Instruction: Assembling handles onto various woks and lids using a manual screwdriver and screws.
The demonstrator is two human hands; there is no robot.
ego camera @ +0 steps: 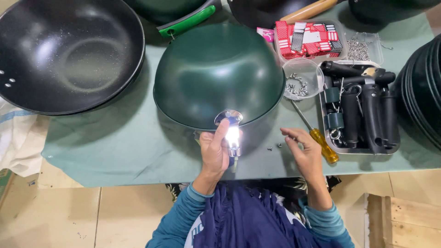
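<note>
Beside green wok (216,73), screwdriver (321,142), handle tray (360,110)

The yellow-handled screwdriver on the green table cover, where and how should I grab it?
Grip the yellow-handled screwdriver by its thick amber handle, coming from above with the right hand, which is right beside it. The thin metal shaft points up-left toward the clear round plastic bowl of screws, so the handle end lies nearest.

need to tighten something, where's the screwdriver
In the head view the screwdriver lies on the green mat at the right, its yellow handle just beyond the right hand, between the upturned green wok and the tray of black handles.
</note>
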